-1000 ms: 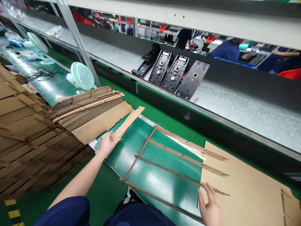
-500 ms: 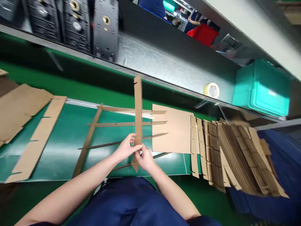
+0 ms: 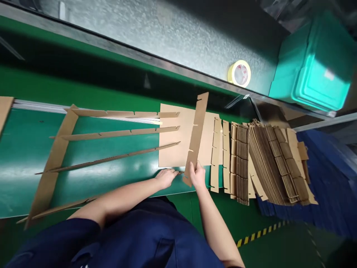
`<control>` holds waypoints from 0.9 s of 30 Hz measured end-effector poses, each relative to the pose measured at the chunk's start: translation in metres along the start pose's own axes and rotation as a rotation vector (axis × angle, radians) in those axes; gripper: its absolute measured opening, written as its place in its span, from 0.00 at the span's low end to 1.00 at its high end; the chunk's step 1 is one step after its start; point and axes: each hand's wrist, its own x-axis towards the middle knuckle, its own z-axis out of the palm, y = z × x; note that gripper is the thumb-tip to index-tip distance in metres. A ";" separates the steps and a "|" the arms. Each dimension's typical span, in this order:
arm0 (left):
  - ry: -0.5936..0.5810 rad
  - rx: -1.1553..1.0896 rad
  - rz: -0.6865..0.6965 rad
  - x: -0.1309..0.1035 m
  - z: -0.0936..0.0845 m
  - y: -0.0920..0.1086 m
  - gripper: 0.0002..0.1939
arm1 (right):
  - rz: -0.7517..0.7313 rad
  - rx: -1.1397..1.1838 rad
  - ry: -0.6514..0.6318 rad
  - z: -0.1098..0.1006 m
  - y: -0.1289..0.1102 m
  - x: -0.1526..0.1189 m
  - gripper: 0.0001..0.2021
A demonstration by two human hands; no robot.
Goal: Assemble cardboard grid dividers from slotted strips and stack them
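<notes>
In my right hand a slotted cardboard strip is gripped near its lower end, tilted upright with its slots along the left edge. My left hand is closed around the near cardboard strip close to its right end; a short tip of it shows past the fingers, while my forearm hides its middle. Three more long strips run beside that one. At the left, all of them cross a cardboard crosspiece. A flat cardboard sheet lies beneath the right ends of some strips.
Right of the sheet, more slotted strips lie beside stacked cardboard dividers. Above runs a metal shelf holding a yellow tape roll and a green plastic box. Underneath everything is the green tabletop.
My view has shifted right. The held strip has moved right, away from the crossed strips, now in my right hand alone. My left hand has left it and closed on the near strip's end.
</notes>
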 end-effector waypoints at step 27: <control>-0.062 0.272 0.057 -0.001 0.007 0.007 0.17 | -0.195 -0.293 -0.162 0.062 0.015 0.009 0.18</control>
